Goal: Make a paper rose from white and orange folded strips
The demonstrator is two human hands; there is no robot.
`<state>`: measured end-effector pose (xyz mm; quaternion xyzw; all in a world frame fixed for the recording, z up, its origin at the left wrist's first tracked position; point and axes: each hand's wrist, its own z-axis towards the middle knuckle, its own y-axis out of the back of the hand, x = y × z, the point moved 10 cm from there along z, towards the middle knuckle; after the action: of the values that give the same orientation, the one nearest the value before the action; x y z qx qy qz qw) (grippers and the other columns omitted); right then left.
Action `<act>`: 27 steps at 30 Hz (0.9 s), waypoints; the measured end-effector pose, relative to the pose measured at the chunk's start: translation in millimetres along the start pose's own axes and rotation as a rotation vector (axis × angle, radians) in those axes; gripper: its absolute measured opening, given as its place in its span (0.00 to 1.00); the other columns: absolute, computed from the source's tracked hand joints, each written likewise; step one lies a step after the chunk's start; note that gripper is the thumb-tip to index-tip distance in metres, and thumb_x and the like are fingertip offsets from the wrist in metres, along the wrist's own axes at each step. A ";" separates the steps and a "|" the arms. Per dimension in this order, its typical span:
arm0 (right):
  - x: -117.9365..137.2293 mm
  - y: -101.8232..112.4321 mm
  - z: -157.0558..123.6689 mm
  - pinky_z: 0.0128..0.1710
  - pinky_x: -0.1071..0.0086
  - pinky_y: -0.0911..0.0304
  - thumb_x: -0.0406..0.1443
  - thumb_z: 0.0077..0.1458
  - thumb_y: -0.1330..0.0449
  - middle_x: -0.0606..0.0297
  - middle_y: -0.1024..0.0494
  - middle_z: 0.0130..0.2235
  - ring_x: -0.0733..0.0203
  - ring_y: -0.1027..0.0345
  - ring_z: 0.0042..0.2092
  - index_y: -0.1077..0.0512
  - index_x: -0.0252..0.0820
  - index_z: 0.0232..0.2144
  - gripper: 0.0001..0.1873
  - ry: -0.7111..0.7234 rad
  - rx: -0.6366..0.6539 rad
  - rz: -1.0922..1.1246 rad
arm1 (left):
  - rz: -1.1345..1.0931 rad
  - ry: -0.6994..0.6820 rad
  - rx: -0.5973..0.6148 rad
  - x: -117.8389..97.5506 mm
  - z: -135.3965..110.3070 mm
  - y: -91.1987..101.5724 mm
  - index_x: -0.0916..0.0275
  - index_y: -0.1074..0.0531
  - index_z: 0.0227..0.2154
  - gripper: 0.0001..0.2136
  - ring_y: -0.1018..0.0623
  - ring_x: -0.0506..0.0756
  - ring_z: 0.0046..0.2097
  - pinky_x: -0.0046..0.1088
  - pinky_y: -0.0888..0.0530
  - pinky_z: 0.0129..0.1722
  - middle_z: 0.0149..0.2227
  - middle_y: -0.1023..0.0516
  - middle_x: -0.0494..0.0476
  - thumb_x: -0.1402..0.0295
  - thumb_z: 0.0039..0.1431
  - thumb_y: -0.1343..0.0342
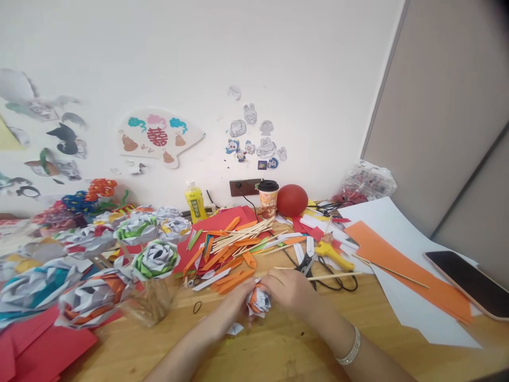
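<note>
Near the front middle of the wooden table, both hands close around a small orange-and-white folded paper flower (pixel 260 301). My left hand (pixel 234 298) grips it from the left, its fingertips partly hidden behind the petals. From the right, my right hand (pixel 289 289) presses its fingers on the flower's upper side. A folded white paper piece (pixel 235 329) lies on the table just below my left hand. Beyond the hands are loose orange folded strips (pixel 236 281) and black-handled scissors (pixel 306 265). One thin wooden stick (pixel 338 276) shows to the right of my right hand.
Finished paper flowers (pixel 155 259) crowd the left, some standing in a clear cup (pixel 149 305). Wooden sticks (pixel 242 236), a yellow glue gun (pixel 334 255), a yellow bottle (pixel 195 201), a lidded cup (pixel 268 199) and a red balloon (pixel 292 200) stand behind. Right: white sheets (pixel 421 313), phone (pixel 473 281).
</note>
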<state>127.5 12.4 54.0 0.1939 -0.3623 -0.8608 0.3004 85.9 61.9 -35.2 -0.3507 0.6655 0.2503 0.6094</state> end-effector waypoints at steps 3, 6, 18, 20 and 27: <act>-0.2 2.0 1.4 0.25 0.71 0.45 0.35 0.60 0.54 0.66 0.30 0.25 0.65 0.38 0.26 0.34 0.39 0.28 0.12 0.003 0.001 -0.007 | -0.044 0.024 0.019 0.4 -1.6 -2.1 0.62 0.39 0.24 0.14 0.37 0.48 0.21 0.21 0.41 0.16 0.20 0.38 0.49 0.54 0.51 0.55; -1.8 8.0 2.7 0.26 0.71 0.46 0.36 0.59 0.54 0.66 0.30 0.26 0.65 0.38 0.28 0.34 0.40 0.30 0.11 -0.017 -0.021 0.029 | -0.076 0.027 0.010 -4.0 -3.3 -2.7 0.62 0.38 0.23 0.13 0.37 0.47 0.21 0.21 0.41 0.16 0.20 0.38 0.49 0.57 0.52 0.54; -12.4 23.1 5.3 0.27 0.72 0.44 0.35 0.59 0.55 0.63 0.30 0.27 0.64 0.37 0.29 0.32 0.37 0.31 0.14 -0.063 -0.095 0.065 | -0.143 0.070 -0.040 2.4 -3.5 7.1 0.63 0.36 0.27 0.16 0.40 0.46 0.17 0.19 0.41 0.15 0.18 0.37 0.47 0.53 0.53 0.56; -16.2 33.1 5.7 0.27 0.71 0.44 0.33 0.59 0.56 0.62 0.30 0.26 0.63 0.38 0.29 0.31 0.36 0.30 0.14 -0.095 -0.145 0.038 | -0.195 0.123 -0.046 2.2 -3.6 8.2 0.63 0.35 0.29 0.16 0.40 0.46 0.17 0.19 0.42 0.13 0.19 0.35 0.48 0.54 0.53 0.57; -5.8 36.2 8.4 0.26 0.72 0.48 0.33 0.57 0.51 0.66 0.31 0.26 0.65 0.41 0.28 0.29 0.43 0.33 0.10 -0.069 -0.119 0.036 | -0.134 0.138 0.050 -7.2 -8.1 0.0 0.63 0.36 0.24 0.15 0.40 0.46 0.16 0.21 0.41 0.16 0.16 0.39 0.47 0.54 0.51 0.56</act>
<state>140.8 0.3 87.0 0.1393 -0.3241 -0.8815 0.3139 80.8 56.9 -27.0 -0.3953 0.6873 0.1675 0.5859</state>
